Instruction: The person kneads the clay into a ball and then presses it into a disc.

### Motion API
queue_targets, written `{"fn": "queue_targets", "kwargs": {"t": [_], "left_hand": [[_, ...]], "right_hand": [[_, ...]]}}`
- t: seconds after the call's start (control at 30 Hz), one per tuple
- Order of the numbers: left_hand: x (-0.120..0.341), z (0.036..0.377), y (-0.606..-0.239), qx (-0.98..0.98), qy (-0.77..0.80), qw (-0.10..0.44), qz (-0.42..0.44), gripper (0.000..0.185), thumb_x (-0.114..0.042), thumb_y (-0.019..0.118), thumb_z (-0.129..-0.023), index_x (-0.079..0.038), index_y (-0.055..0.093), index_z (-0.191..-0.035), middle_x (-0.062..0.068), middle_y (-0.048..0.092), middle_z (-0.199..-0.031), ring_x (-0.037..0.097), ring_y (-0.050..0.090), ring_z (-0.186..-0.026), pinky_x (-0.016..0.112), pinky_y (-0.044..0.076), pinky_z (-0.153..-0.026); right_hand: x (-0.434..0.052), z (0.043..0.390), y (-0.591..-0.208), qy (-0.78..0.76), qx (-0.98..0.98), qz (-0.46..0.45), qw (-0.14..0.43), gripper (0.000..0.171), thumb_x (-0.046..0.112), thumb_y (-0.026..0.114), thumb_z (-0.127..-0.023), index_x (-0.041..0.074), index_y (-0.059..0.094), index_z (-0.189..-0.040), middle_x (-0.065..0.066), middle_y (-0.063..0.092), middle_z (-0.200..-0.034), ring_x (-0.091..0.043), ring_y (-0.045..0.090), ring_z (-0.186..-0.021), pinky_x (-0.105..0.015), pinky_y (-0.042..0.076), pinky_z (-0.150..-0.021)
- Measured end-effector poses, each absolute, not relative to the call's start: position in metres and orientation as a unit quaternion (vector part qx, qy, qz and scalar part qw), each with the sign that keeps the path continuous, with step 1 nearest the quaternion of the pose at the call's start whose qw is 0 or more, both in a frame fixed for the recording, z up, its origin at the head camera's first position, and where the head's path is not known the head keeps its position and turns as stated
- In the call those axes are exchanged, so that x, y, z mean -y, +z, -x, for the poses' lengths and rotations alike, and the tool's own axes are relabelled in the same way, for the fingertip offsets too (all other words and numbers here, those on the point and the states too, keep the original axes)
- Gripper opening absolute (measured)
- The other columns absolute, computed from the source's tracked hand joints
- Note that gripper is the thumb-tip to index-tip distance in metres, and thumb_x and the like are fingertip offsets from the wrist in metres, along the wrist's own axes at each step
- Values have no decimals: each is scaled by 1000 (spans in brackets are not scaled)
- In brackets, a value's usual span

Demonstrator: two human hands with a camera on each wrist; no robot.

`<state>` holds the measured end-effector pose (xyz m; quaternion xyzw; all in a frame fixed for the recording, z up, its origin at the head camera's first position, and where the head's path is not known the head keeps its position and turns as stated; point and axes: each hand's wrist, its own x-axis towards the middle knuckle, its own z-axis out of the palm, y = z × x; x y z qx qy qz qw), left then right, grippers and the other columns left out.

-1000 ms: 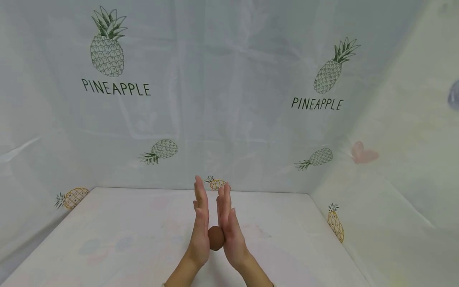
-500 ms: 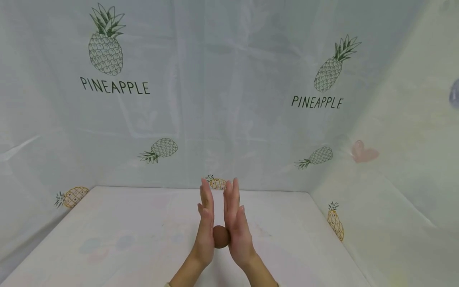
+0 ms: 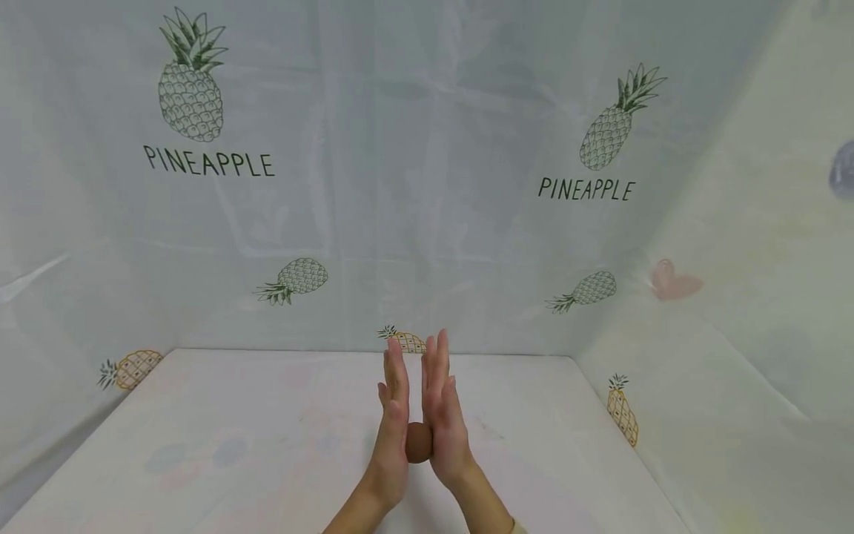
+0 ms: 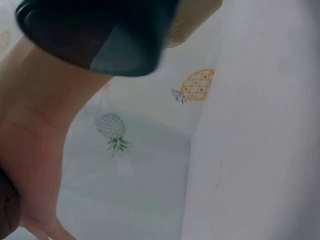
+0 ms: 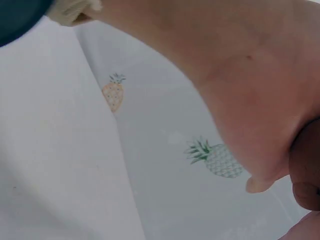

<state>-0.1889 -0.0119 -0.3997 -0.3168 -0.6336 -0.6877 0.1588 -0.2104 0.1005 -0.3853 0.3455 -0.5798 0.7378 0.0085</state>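
A smooth brown ball (image 3: 419, 443) sits between my two upright palms above the white table. From the left, my left hand (image 3: 392, 445) presses its palm against it with straight fingers pointing away. My right hand (image 3: 450, 437) presses from the other side, its fingers straight too. Fingertips of the two hands stand apart, with a narrow gap between them. In the left wrist view a dark part of the ball (image 4: 7, 207) shows at the left edge. The right wrist view has the ball (image 5: 306, 167) at the right edge, against the palm.
A white table (image 3: 233, 415) with faint coloured patches lies below the hands. Behind it and at both sides hang pale sheets (image 3: 414, 185) printed with pineapples. A dark rounded thing (image 4: 95, 40) fills the top of the left wrist view.
Both hands and the ball have shifted to the right. The left fingertips have drawn back slightly while the right ones have slid forward, and the ball remains between the palms.
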Motion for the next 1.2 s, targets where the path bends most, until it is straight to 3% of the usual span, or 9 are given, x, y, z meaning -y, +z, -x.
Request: {"fn": "queue_targets", "kwargs": {"t": [0.5, 0.77, 1.2], "left_hand": [[38, 199, -389, 627, -703, 197, 273, 61, -52, 4, -112, -37, -11, -169, -16, -21, -176, 7, -26, -160, 55, -30, -121], [37, 202, -393, 640, -702, 179, 257, 60, -56, 0, -111, -42, -12, -168, -21, -20, -175, 4, -24, -159, 55, -29, -121], [13, 195, -407, 643, -681, 160, 310, 58, -38, 1, -113, -33, -14, -169, -15, -22, -176, 12, -27, -161, 65, -32, -116]], "right_hand": [[-82, 198, -387, 720, 585, -370, -44, 55, 48, -9, -111, 47, -16, -166, 15, -17, -176, -22, -21, -163, -59, -19, -125], [-86, 192, -379, 719, 582, -378, -20, 57, 47, -13, -110, 42, -18, -166, 16, -19, -176, -22, -21, -163, -64, -24, -122], [-104, 206, -380, 730, 594, -338, 9, 60, 57, -14, -107, 45, -21, -165, 18, -22, -174, -13, -23, -161, -62, -25, -122]]}}
